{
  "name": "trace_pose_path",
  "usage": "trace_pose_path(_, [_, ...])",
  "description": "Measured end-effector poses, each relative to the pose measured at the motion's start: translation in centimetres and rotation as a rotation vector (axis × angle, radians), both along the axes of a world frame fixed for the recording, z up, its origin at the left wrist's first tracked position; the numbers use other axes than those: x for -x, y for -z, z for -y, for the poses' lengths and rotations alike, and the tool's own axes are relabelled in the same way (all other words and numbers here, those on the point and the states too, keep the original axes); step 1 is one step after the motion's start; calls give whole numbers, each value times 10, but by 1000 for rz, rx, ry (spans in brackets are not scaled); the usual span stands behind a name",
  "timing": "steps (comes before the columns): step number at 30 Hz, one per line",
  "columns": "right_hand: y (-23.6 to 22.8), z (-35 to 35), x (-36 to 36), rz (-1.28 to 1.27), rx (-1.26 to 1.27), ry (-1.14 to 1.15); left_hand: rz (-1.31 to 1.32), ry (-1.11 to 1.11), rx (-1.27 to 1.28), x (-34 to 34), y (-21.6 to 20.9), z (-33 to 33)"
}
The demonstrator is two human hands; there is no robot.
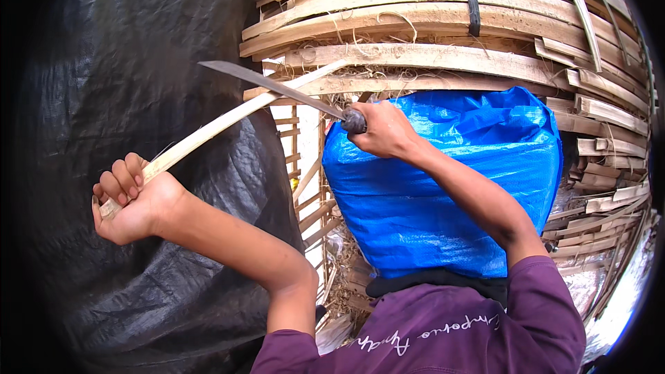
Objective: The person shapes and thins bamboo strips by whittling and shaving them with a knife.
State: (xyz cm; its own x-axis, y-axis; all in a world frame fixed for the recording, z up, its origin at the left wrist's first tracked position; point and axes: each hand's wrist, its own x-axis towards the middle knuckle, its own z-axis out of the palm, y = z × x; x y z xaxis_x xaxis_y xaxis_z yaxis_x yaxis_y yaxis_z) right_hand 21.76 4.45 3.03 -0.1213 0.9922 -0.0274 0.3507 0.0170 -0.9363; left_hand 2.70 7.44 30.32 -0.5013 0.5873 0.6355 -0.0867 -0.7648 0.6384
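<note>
While the left fingers [125, 179] grip a wooden strip [222, 129], the right fingers [375, 118] clasp a machete [305, 100]. Shallow, outward strokes seem safest.

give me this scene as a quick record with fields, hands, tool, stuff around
left hand: gripping the lower end of a pale wooden strip
right hand: gripping a long knife by its dark handle
blade: crosses over the strip near its far end; contact cannot be told
in front of person: blue sheet, wrinkled
left side: black sheet
far side: stacked wooden slats, some bound with a black band
</note>
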Motion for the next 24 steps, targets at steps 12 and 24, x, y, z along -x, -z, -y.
trace_pose_path(12, [-12,16,5,-120,-3,-6,-46,479,38,6,12,41])
trace_pose_path(24, [-66,22,13,-266,-168,-166,-211,723,42,9,17,41])
